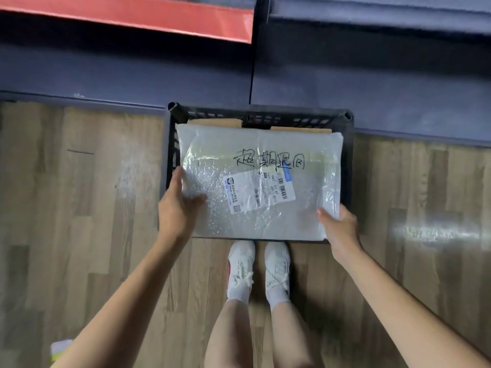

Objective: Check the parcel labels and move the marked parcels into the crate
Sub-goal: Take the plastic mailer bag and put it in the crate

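Note:
A flat white bubble-wrap parcel (260,181) with black handwritten characters and a printed shipping label (259,191) is held level over the black plastic crate (348,160) on the floor. My left hand (178,205) grips the parcel's left edge, thumb on top. At the near right corner my right hand (338,227) pinches the parcel. Brown cardboard parcels (215,122) show inside the crate, behind the white parcel's far edge. The rest of the crate's inside is hidden.
The crate stands on a wood-look floor (79,208) against dark blue shelving (372,75) with a red panel (132,19) at the upper left. My feet in white shoes (259,269) are just before the crate. A small pale object (59,349) lies at the lower left.

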Action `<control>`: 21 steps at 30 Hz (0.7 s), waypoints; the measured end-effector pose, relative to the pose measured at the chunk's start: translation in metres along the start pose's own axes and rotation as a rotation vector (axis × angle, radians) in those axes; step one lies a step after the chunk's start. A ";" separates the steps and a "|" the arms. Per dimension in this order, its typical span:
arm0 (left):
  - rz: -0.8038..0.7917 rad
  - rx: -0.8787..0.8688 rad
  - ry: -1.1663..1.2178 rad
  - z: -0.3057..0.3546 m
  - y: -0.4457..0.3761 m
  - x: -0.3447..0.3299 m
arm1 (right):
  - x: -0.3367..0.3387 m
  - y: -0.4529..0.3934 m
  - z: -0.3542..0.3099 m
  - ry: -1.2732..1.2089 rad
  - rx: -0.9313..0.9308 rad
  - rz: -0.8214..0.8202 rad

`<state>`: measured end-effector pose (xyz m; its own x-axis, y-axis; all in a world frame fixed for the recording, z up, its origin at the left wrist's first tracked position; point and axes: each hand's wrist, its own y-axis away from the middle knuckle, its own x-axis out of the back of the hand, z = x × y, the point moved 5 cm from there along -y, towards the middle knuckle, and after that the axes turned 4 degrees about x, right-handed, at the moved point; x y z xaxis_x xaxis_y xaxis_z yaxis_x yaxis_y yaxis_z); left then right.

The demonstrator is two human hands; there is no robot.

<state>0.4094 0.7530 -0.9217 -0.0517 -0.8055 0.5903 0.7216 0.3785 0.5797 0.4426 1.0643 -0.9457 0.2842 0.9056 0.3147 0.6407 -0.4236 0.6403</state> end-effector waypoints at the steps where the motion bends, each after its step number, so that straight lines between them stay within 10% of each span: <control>1: 0.013 0.001 -0.009 0.001 -0.007 -0.004 | -0.003 -0.006 0.002 0.010 0.004 -0.007; 21: -0.018 0.128 -0.049 -0.008 -0.081 -0.058 | -0.032 -0.095 0.020 0.230 -0.026 -0.040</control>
<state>0.3597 0.7659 -1.0075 -0.1003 -0.7907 0.6040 0.6262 0.4216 0.6559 0.3875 1.0759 -1.0308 0.0872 0.8946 0.4383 0.6284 -0.3908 0.6726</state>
